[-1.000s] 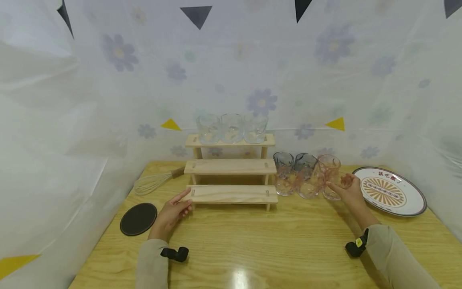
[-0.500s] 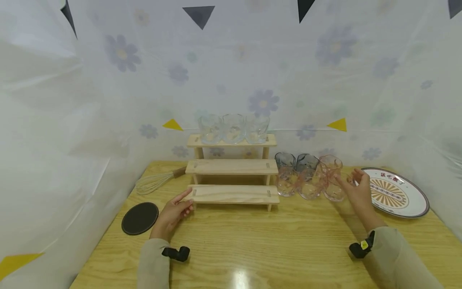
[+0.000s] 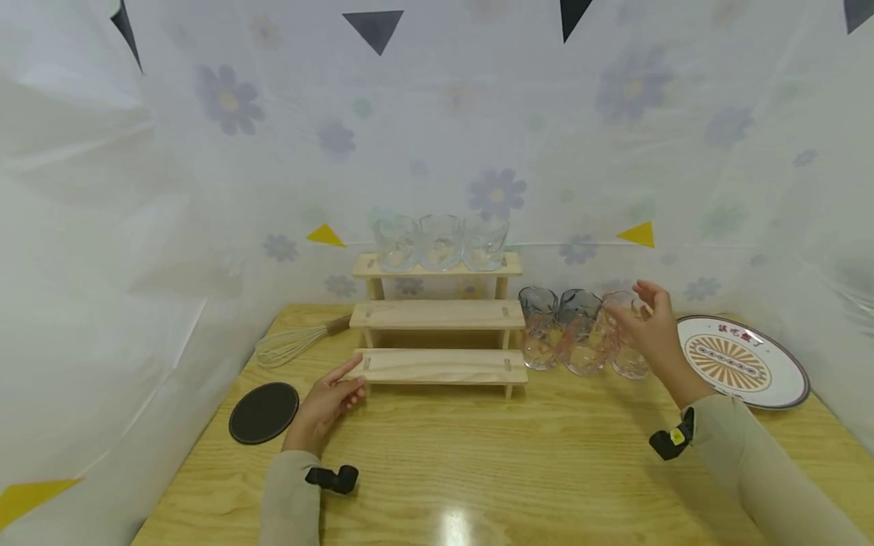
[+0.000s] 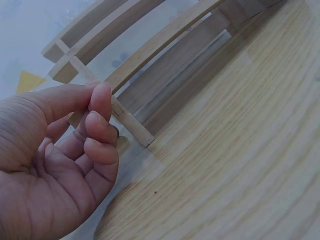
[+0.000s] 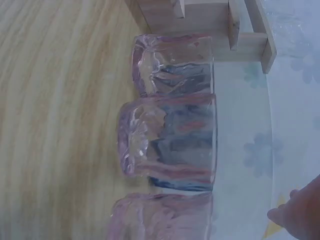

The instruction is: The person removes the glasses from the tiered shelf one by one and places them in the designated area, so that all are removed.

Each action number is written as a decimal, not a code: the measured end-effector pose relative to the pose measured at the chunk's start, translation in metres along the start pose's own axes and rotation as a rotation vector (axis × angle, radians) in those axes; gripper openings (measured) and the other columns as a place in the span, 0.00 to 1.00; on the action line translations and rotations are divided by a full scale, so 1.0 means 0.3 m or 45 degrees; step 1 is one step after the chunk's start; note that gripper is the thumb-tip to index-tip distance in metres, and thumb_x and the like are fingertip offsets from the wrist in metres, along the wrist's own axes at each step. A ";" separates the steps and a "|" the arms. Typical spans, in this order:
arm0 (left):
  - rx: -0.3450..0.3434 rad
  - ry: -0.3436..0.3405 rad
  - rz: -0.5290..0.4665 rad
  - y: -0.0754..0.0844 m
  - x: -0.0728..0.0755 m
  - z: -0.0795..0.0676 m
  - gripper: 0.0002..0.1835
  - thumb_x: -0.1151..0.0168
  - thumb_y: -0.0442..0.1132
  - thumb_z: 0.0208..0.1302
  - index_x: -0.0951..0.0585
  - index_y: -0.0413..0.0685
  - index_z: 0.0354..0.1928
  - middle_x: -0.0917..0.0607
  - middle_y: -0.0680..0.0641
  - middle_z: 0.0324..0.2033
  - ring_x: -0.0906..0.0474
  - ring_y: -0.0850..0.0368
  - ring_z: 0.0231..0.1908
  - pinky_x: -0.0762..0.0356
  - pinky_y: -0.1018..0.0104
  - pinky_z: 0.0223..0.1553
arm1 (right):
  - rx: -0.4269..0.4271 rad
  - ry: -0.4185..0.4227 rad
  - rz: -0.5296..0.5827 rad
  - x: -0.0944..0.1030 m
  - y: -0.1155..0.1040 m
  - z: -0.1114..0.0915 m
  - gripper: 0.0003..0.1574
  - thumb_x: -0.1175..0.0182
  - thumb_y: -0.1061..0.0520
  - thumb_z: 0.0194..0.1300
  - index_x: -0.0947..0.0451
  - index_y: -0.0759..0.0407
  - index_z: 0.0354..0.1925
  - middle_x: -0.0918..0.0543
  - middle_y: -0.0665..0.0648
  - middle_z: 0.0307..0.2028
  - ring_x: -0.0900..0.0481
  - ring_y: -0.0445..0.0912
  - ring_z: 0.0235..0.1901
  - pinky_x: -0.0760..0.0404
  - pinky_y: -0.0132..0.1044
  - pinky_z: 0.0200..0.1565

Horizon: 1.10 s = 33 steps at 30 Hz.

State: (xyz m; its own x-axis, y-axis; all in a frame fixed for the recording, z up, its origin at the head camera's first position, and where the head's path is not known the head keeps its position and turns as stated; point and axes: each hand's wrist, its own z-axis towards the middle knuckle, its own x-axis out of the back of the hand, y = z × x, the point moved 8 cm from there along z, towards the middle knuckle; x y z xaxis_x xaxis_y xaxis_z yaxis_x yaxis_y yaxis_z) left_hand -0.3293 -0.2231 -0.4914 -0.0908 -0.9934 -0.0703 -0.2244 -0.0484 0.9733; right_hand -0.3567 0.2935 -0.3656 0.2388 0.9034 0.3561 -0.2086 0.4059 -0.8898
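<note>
A three-tier wooden rack (image 3: 437,366) stands mid-table. My left hand (image 3: 326,409) pinches the left end of its lowest tier between thumb and fingers; the left wrist view shows the fingertips right at the shelf (image 4: 165,42) corner. Right of the rack, three pink glasses (image 3: 586,356) form a front row. Behind them are two blue-grey glasses (image 3: 538,298) and another pink glass (image 3: 617,298). My right hand (image 3: 652,334) is raised over the right end of these rows, thumb and fingers parted. In the right wrist view, its finger (image 5: 302,212) hangs beyond the rim of the nearest pink glass (image 5: 165,220).
Three clear glasses (image 3: 440,246) fill the top tier. A patterned white plate (image 3: 785,371) lies right of the right hand. To the left are a whisk (image 3: 293,345) and a round black coaster (image 3: 264,413). A flowered sheet (image 3: 437,136) hangs behind the table.
My right hand first shifted right, beside the front-right pink glass, then rose and moved back and left over the glasses. The left hand stays on the rack.
</note>
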 end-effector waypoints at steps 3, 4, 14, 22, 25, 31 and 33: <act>-0.001 0.000 0.006 0.001 0.004 -0.005 0.31 0.40 0.37 0.66 0.35 0.56 0.70 0.18 0.54 0.22 0.29 0.63 0.22 0.31 0.73 0.25 | 0.049 -0.041 0.004 -0.052 -0.051 0.033 0.52 0.39 0.47 0.64 0.58 0.61 0.72 0.51 0.67 0.69 0.54 0.61 0.69 0.53 0.54 0.67; 0.000 0.002 0.009 0.001 0.005 -0.007 0.31 0.40 0.37 0.66 0.35 0.56 0.70 0.18 0.54 0.22 0.29 0.63 0.22 0.31 0.73 0.25 | 0.058 -0.053 0.001 -0.071 -0.065 0.045 0.53 0.38 0.46 0.64 0.57 0.61 0.72 0.50 0.67 0.70 0.54 0.60 0.69 0.52 0.53 0.68; -0.012 0.008 0.008 0.012 -0.013 -0.010 0.30 0.40 0.37 0.66 0.35 0.56 0.69 0.18 0.53 0.23 0.29 0.63 0.23 0.31 0.73 0.26 | 0.078 -0.161 0.053 -0.244 -0.185 0.126 0.56 0.35 0.45 0.60 0.56 0.61 0.72 0.48 0.65 0.70 0.52 0.57 0.70 0.51 0.48 0.68; 0.010 -0.013 -0.006 0.020 -0.019 -0.008 0.31 0.40 0.37 0.66 0.35 0.57 0.70 0.18 0.53 0.23 0.28 0.63 0.23 0.30 0.73 0.26 | 0.117 -0.174 0.096 -0.365 -0.287 0.150 0.51 0.36 0.54 0.62 0.54 0.67 0.70 0.47 0.69 0.68 0.51 0.60 0.69 0.50 0.51 0.68; 0.012 -0.009 0.001 0.019 -0.018 -0.015 0.31 0.40 0.37 0.66 0.35 0.56 0.70 0.18 0.54 0.23 0.29 0.63 0.23 0.31 0.73 0.26 | 0.151 -0.163 0.076 -0.411 -0.275 0.190 0.54 0.34 0.48 0.60 0.54 0.64 0.71 0.46 0.66 0.69 0.49 0.55 0.69 0.49 0.47 0.68; 0.009 -0.003 0.001 0.022 -0.018 -0.024 0.30 0.40 0.37 0.66 0.35 0.56 0.70 0.18 0.54 0.22 0.29 0.64 0.22 0.31 0.74 0.25 | 0.182 -0.180 0.074 -0.466 -0.347 0.238 0.60 0.33 0.41 0.57 0.55 0.61 0.72 0.46 0.62 0.69 0.48 0.53 0.69 0.48 0.44 0.68; 0.007 0.005 -0.011 0.023 -0.019 -0.023 0.30 0.40 0.37 0.66 0.34 0.55 0.69 0.18 0.54 0.22 0.29 0.64 0.22 0.31 0.74 0.25 | 0.167 -0.194 0.080 -0.478 -0.368 0.253 0.62 0.33 0.39 0.56 0.57 0.60 0.73 0.46 0.62 0.69 0.48 0.53 0.69 0.47 0.45 0.67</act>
State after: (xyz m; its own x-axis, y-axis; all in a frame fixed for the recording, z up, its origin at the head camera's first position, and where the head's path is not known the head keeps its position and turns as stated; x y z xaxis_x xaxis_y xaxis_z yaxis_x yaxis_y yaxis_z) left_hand -0.3236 -0.2186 -0.4829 -0.0854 -0.9933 -0.0776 -0.2303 -0.0561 0.9715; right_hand -0.4398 0.1297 -0.2967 0.0772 0.9338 0.3493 -0.3428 0.3538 -0.8702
